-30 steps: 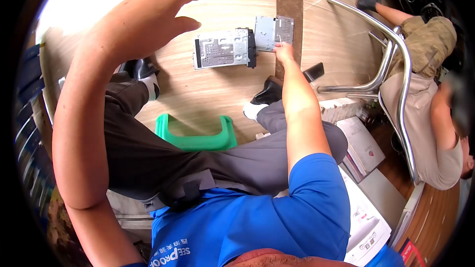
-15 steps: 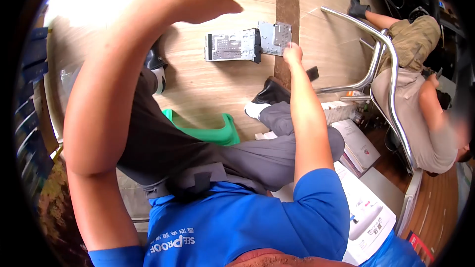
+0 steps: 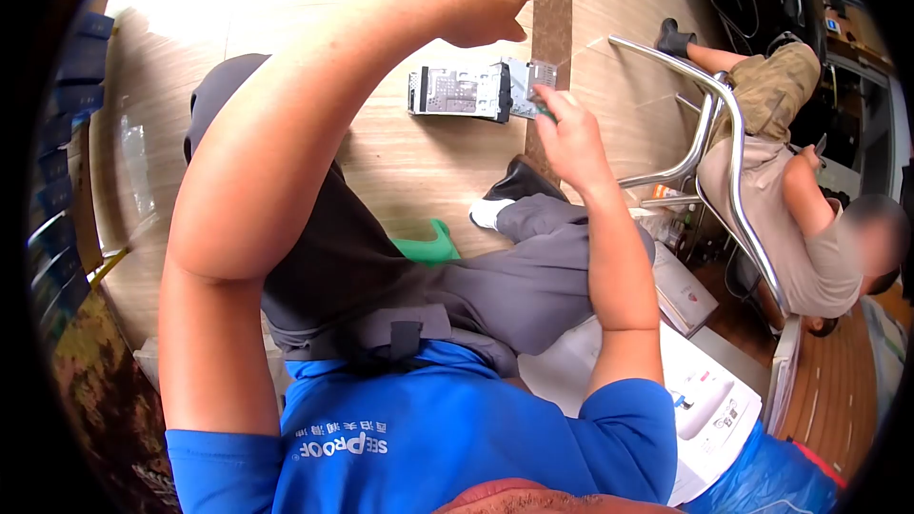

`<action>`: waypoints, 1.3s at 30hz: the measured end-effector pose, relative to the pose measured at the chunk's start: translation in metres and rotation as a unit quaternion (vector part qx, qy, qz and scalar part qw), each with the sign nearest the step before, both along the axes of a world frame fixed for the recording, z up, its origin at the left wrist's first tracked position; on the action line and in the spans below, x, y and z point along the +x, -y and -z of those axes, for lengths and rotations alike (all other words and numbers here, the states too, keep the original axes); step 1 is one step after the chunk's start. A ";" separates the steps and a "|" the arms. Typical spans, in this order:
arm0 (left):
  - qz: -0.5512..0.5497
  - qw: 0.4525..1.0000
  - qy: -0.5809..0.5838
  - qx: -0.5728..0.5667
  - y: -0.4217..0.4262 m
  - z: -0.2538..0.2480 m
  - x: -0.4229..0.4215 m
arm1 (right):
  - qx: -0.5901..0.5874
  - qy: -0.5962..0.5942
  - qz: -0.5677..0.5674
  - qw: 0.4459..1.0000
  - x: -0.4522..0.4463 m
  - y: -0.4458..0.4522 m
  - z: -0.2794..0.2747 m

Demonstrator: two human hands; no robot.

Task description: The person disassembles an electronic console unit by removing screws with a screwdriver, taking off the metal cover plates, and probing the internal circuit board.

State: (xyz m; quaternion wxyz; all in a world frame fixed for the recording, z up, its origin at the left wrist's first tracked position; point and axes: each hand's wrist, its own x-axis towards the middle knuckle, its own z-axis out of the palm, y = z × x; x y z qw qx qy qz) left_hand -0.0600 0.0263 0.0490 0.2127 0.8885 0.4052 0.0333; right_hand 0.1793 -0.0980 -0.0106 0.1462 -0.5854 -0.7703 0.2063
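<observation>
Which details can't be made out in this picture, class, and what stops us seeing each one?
All in the head view:
Left hand: its palm is hidden by the back of the hand.
Green spot at the right hand: too small to identify.
Green plastic piece: mostly hidden behind grey trousers.
White printed sheet: small print unreadable.
Other person's head: blurred.

blue printed shirt (image 3: 486,433), dark grey trousers (image 3: 509,309)
</observation>
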 end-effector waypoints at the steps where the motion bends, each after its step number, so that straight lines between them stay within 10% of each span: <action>1: 0.002 1.000 0.006 0.004 0.000 0.002 0.001 | 0.000 0.000 -0.002 1.000 -0.008 -0.001 -0.002; 39: 0.020 0.997 0.051 -0.059 -0.011 -0.019 0.018 | -0.084 0.035 -0.036 0.995 -0.062 -0.044 0.111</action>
